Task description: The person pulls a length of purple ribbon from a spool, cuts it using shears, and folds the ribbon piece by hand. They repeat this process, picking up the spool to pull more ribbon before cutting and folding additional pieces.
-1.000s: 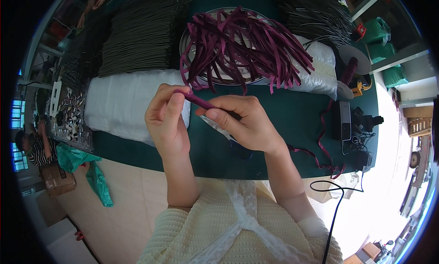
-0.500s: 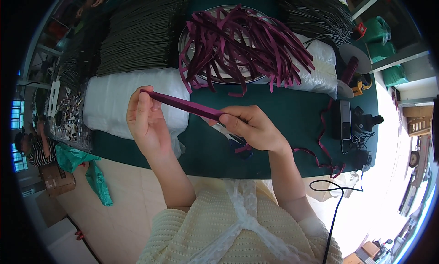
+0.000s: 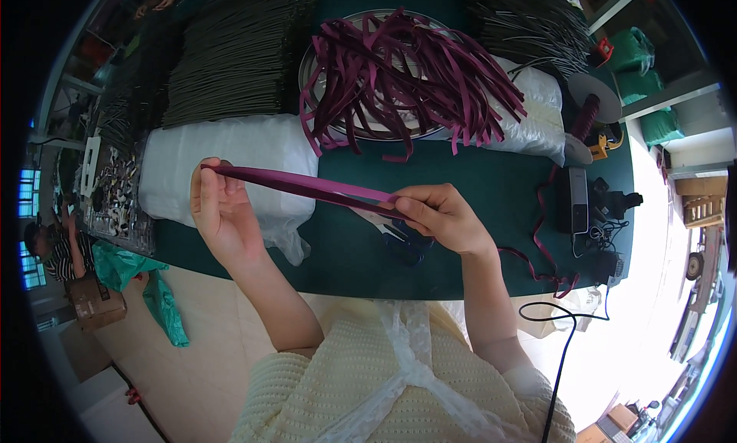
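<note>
A purple ribbon (image 3: 307,184) is stretched between my two hands above the table, doubled into two strands. My left hand (image 3: 228,213) pinches its folded end between thumb and fingers. At the other end, my right hand (image 3: 444,219) is closed on both strands, which gape slightly apart near it. Beneath the right hand lie scissors (image 3: 403,243) with dark handles, partly hidden. Beyond my hands, a round metal tray (image 3: 309,82) carries a heap of cut purple ribbons (image 3: 399,74), some hanging over its rim.
White plastic-wrapped bundles (image 3: 230,163) lie on the green table (image 3: 361,274), below rows of dark thin strips (image 3: 230,59). On the right stand a ribbon spool (image 3: 595,101), a black box-shaped device (image 3: 573,201) and cables. A loose ribbon (image 3: 543,243) trails there. Another person (image 3: 65,243) is at far left.
My hands have moved apart, the left one leftward and down, the right one rightward. The ribbon between them is longer, and its two strands have separated a little.
</note>
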Available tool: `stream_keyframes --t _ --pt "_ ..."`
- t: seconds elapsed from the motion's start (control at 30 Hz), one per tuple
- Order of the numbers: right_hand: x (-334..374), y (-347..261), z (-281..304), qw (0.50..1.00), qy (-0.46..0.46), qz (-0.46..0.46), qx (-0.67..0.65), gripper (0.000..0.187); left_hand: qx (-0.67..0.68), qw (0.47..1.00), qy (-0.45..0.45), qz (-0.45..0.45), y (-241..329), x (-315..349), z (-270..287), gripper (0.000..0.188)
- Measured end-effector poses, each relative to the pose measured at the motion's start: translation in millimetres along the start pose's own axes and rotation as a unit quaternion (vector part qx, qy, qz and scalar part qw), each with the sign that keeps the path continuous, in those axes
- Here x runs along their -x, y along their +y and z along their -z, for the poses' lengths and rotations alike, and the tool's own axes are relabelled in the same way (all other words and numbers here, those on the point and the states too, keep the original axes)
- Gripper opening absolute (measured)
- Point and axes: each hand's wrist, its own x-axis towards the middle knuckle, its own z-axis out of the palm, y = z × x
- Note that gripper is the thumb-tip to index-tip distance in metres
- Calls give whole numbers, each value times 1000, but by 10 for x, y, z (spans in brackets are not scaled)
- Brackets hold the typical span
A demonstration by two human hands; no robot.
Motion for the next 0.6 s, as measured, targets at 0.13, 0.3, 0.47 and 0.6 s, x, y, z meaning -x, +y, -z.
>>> stream_keyframes --t 0.13,0.3,0.47,0.6 --pt "51 15 46 1000 9 -16 -11 27 24 998 -54 -29 15 -17 -12 12" --pt "100 71 128 1000 16 -7 4 26 52 995 -79 -23 50 -36 88 12" --pt "131 42 113 998 32 30 -48 20 62 992 -110 -26 75 -47 177 12" --pt "158 28 121 990 57 42 -119 14 56 991 -114 -33 68 -43 166 13"
